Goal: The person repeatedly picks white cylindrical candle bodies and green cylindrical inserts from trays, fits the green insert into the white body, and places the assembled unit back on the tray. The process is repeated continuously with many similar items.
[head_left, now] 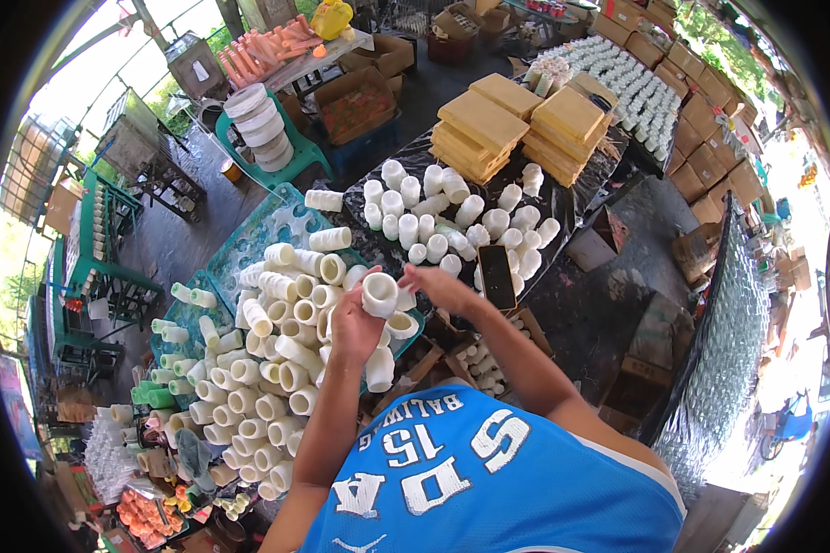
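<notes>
My left hand (352, 323) is wrapped round a short, hollow white cylinder (380, 300) that looks like wax, its open end facing up. Close to the right side of that cylinder is my right hand (441, 289), its fingers stretched toward the rim; whether they touch it I cannot tell. Below and left of my hands lies a large heap of similar cream hollow cylinders (277, 369). Beyond my right hand, several white ridged cylinders (433, 207) stand and lie on a black-covered table (378, 253).
A dark phone (497, 278) lies by the white cylinders. Yellow slabs (489, 120) are stacked farther back. A green chair (304, 157) holds round white stacks. Several clear glass containers (729, 323) fill the right side. An open cardboard box (535, 332) sits under my right arm.
</notes>
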{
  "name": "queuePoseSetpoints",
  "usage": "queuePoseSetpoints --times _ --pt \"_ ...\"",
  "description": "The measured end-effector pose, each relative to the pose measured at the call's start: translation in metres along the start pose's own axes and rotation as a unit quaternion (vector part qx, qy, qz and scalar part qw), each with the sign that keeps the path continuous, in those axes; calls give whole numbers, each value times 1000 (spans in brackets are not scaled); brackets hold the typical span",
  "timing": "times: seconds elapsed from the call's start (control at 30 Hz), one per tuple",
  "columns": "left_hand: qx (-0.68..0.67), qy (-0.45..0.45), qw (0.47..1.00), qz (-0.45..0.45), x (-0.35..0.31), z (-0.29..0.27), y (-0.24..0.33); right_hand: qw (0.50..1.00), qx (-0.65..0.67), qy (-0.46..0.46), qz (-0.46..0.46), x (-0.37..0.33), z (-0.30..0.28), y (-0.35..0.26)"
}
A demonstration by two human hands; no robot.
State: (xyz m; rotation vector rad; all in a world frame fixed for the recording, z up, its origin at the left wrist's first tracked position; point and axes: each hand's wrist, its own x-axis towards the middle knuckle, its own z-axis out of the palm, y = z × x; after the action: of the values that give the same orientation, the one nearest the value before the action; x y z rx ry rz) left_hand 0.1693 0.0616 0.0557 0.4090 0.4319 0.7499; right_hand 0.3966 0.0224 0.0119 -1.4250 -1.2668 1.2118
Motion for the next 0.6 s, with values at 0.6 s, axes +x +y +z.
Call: queuePoseSetpoints --times 0.6 --pt "549 235 739 312 -63 -6 14 979 -26 7 -200 -64 113 -87"
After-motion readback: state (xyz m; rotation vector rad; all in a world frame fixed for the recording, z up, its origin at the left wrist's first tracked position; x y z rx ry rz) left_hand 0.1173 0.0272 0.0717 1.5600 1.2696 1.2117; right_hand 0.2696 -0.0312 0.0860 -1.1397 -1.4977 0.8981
